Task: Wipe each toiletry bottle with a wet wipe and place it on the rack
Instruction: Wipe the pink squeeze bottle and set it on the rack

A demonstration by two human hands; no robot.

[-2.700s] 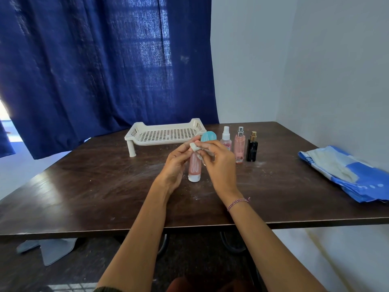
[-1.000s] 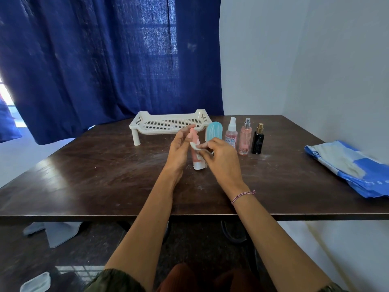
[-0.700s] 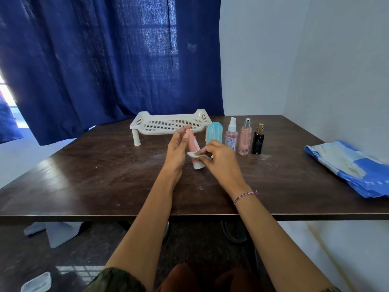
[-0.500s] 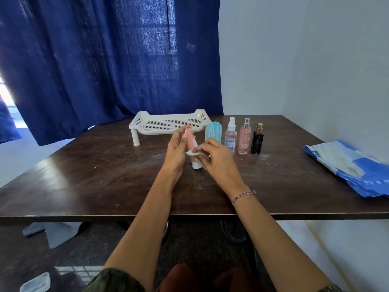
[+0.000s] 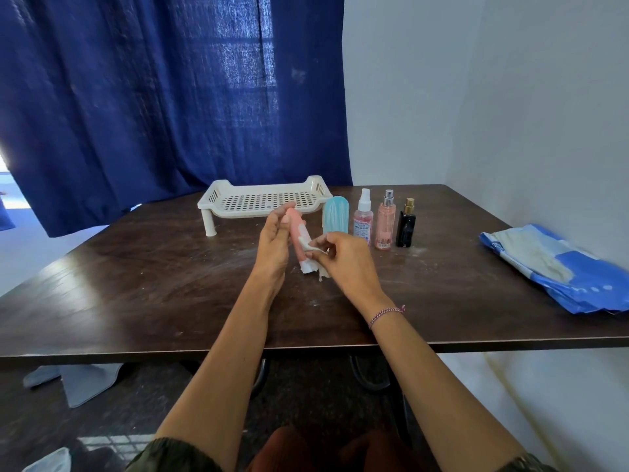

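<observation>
Dark wooden table, scuffed, front edge nearest. Mid-surface: left hand grips pink tube; right hand pinches wet wipe, seemingly against the tube. Behind: four bottles in a row, white rack. Right edge: blue packet. Rear: blue curtain, white wall.

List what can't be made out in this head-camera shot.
- Pink tube, head view: much of its body is covered by the left hand and by the wet wipe pinched in the right hand.
- Spray bottle, head view: label print too small to read.
- Rack, head view: underside of the near right corner hidden behind the teal bottle.
- Blue packet, head view: cut off by the right edge.
</observation>
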